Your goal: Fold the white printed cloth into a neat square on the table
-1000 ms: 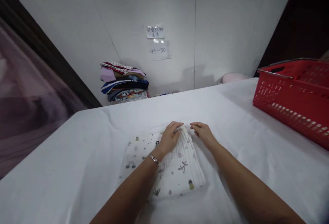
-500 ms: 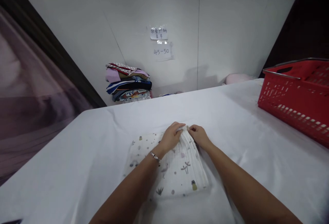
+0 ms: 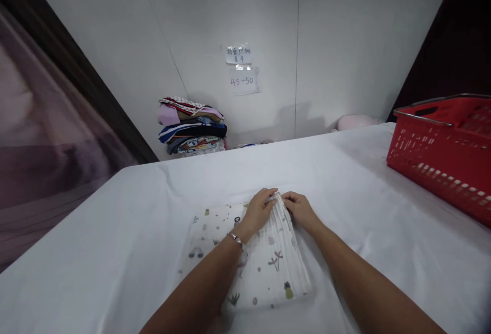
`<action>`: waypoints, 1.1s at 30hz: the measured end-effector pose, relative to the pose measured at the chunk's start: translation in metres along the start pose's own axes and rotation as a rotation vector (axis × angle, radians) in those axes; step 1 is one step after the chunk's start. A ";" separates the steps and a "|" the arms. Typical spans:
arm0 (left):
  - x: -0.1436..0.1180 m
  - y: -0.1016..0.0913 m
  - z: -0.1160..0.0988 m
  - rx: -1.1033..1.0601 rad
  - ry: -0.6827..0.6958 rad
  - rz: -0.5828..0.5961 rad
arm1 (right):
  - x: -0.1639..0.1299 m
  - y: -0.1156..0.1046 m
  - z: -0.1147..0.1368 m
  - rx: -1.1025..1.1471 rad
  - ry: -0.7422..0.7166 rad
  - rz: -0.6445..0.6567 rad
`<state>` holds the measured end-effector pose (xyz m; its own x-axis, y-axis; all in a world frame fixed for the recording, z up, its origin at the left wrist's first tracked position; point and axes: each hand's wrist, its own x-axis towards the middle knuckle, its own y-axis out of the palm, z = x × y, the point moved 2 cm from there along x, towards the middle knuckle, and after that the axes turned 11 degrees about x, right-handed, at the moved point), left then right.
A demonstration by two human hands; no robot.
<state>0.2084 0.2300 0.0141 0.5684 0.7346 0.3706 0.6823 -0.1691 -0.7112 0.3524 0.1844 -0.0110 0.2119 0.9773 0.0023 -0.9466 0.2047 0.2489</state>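
A folded white muslin cloth (image 3: 268, 267) printed with small trees and pineapples lies on the white-covered table (image 3: 115, 231) in front of me. My left hand (image 3: 259, 211), with a bracelet at the wrist, rests on the cloth's far part, its fingers curled over the far right corner. My right hand (image 3: 301, 210) pinches the layered edges at that same corner from the right side. Both hands meet at the corner, almost touching.
A red plastic basket (image 3: 441, 160) with a metal handle stands at the table's right. A stack of folded coloured clothes (image 3: 192, 132) sits beyond the far edge by the wall. Two paper notes (image 3: 241, 68) hang on the wall. A pink item (image 3: 355, 120) lies far right.
My right hand moved left from just beside the cloth and closed on its far right corner next to my left hand. The view shifted slightly.
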 end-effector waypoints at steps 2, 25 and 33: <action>0.000 0.000 0.001 -0.018 0.000 -0.005 | -0.002 0.001 0.001 0.035 0.025 0.015; -0.030 -0.047 -0.033 0.020 0.184 -0.030 | 0.008 0.004 -0.004 -0.466 -0.016 -0.079; -0.026 -0.051 -0.033 0.042 0.181 0.039 | 0.010 0.004 -0.011 -0.334 -0.079 -0.078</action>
<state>0.1742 0.1982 0.0604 0.6697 0.5975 0.4410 0.6407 -0.1645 -0.7500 0.3482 0.1953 -0.0203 0.2926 0.9534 0.0740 -0.9512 0.2981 -0.0794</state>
